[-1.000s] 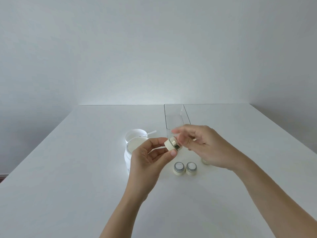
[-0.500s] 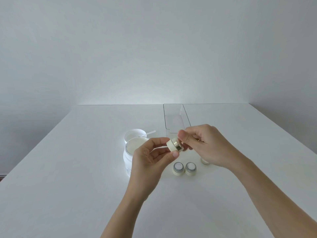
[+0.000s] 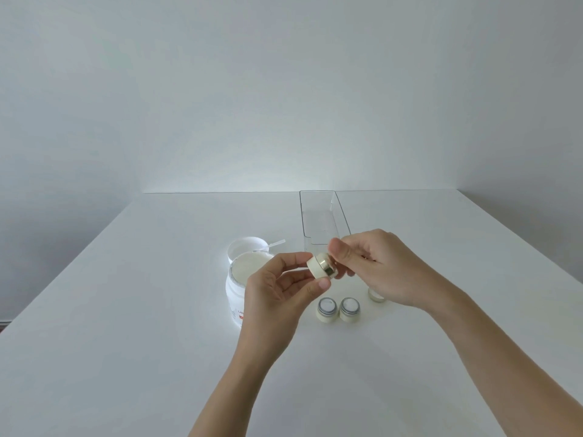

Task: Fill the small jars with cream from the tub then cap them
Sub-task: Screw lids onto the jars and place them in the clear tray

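I hold a small cream-coloured jar (image 3: 321,268) with a gold band in the air above the table. My left hand (image 3: 277,291) pinches its body between thumb and fingers. My right hand (image 3: 375,266) grips its gold-rimmed cap end from the right. Two open small jars (image 3: 326,311) (image 3: 349,310) holding white cream stand side by side on the table below my hands. Another small jar or cap (image 3: 376,295) peeks out under my right hand. The open white cream tub (image 3: 244,279) stands to the left, partly hidden by my left hand.
The tub's white lid (image 3: 247,247) lies behind the tub with a small white spatula (image 3: 276,243) resting on it. A clear empty rectangular bin (image 3: 321,219) stands behind my hands. The white table (image 3: 126,310) ends at a wall behind.
My right hand's fingers have closed further round the jar's cap end and turned slightly. The jar stays at about the same height between both hands.
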Demonstrator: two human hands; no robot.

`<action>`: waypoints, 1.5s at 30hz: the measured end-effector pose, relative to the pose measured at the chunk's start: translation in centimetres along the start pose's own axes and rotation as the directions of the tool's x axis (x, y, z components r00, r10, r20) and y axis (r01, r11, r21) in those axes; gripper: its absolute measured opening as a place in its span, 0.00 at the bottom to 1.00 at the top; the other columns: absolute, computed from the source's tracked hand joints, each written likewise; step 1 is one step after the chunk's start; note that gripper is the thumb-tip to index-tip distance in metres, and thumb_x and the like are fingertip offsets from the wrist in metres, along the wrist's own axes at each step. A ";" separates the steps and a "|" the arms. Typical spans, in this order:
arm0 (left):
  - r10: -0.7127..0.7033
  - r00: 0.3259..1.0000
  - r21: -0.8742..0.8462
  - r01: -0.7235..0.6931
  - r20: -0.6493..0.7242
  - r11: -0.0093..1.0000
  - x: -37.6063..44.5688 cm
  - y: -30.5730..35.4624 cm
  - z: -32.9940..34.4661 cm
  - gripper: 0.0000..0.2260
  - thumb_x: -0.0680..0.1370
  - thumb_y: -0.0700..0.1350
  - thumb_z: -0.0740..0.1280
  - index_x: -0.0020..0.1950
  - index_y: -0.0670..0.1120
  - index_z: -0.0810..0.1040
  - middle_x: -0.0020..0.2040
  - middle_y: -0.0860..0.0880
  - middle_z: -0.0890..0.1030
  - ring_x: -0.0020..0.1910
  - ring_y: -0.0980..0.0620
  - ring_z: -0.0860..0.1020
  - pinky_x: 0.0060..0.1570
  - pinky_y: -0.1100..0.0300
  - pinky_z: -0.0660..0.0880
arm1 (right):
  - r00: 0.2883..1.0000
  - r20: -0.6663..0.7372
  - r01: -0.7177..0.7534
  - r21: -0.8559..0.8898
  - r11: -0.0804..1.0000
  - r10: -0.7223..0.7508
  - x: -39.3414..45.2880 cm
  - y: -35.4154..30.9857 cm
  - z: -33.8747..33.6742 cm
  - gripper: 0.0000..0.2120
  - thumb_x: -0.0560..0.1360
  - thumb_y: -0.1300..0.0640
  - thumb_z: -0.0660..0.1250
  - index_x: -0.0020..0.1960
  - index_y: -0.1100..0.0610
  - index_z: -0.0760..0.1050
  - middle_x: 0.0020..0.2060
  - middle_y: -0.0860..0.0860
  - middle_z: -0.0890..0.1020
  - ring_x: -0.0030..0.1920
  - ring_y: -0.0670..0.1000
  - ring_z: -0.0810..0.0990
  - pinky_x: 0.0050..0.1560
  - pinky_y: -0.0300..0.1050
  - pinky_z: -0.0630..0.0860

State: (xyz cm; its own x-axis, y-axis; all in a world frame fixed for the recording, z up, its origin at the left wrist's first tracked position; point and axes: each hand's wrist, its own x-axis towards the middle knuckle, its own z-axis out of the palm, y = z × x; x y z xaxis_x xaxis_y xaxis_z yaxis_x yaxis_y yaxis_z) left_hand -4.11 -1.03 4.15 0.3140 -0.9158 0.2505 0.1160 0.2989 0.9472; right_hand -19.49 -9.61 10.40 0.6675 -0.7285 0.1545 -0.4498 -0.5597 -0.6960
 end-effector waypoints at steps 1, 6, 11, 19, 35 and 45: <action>-0.002 1.000 -0.003 0.002 -0.002 1.000 0.0 0.0 0.0 0.12 0.70 0.35 0.76 0.52 0.43 0.80 0.46 0.48 0.88 0.46 0.53 0.86 0.46 0.66 0.78 | 1.000 0.025 0.011 0.052 0.999 -0.012 -0.1 0.1 -0.3 0.24 0.72 0.33 0.57 0.46 0.50 0.81 0.37 0.47 0.84 0.41 0.49 0.81 0.45 0.45 0.76; -0.001 1.000 -0.004 0.001 -0.018 1.000 0.0 -0.3 0.3 0.12 0.70 0.34 0.76 0.51 0.44 0.81 0.46 0.45 0.88 0.47 0.51 0.86 0.46 0.66 0.79 | 0.999 0.038 0.021 0.087 0.996 -0.024 -0.2 0.2 -0.2 0.07 0.75 0.48 0.69 0.49 0.49 0.82 0.40 0.47 0.85 0.42 0.50 0.82 0.50 0.51 0.79; 0.035 0.999 0.083 -0.032 -0.038 0.996 -0.2 -0.9 0.7 0.12 0.70 0.36 0.77 0.52 0.46 0.82 0.46 0.46 0.88 0.49 0.49 0.86 0.52 0.59 0.80 | 1.000 0.015 -0.021 0.033 0.999 0.021 -0.1 0.1 0.2 0.11 0.76 0.46 0.66 0.44 0.51 0.81 0.37 0.47 0.84 0.41 0.50 0.82 0.47 0.50 0.77; 0.055 0.998 0.212 -0.044 -0.043 0.976 0.3 -2.1 1.7 0.18 0.68 0.38 0.79 0.55 0.48 0.80 0.50 0.50 0.86 0.54 0.52 0.84 0.57 0.60 0.78 | 0.995 0.063 -0.081 0.081 0.993 0.076 0.1 1.5 -0.7 0.09 0.72 0.46 0.71 0.46 0.51 0.81 0.39 0.49 0.85 0.42 0.51 0.83 0.49 0.49 0.79; -0.154 0.982 0.851 -0.013 0.110 0.524 1.0 -6.8 2.0 0.24 0.77 0.40 0.68 0.71 0.42 0.66 0.65 0.45 0.74 0.65 0.47 0.73 0.57 0.63 0.66 | 0.952 -0.181 -0.297 -0.370 0.880 0.245 3.8 12.6 0.0 0.05 0.72 0.66 0.63 0.39 0.69 0.72 0.30 0.59 0.70 0.36 0.55 0.64 0.35 0.45 0.61; -0.134 0.986 0.870 -0.024 0.103 0.492 1.3 -7.0 2.1 0.22 0.77 0.43 0.69 0.69 0.43 0.67 0.58 0.47 0.77 0.56 0.45 0.75 0.54 0.57 0.69 | 0.964 -0.228 -0.208 -0.334 0.919 0.135 1.4 11.1 0.2 0.11 0.78 0.55 0.63 0.58 0.56 0.79 0.48 0.51 0.78 0.52 0.52 0.78 0.49 0.39 0.67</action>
State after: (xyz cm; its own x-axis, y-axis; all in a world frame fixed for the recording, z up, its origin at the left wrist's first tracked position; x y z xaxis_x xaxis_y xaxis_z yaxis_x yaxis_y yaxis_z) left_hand -6.49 -4.91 -1.75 0.1970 -0.9702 0.1410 -0.7707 -0.0644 0.6339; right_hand -23.43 -16.75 2.72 0.4476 -0.8680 0.2152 -0.7505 -0.4954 -0.4373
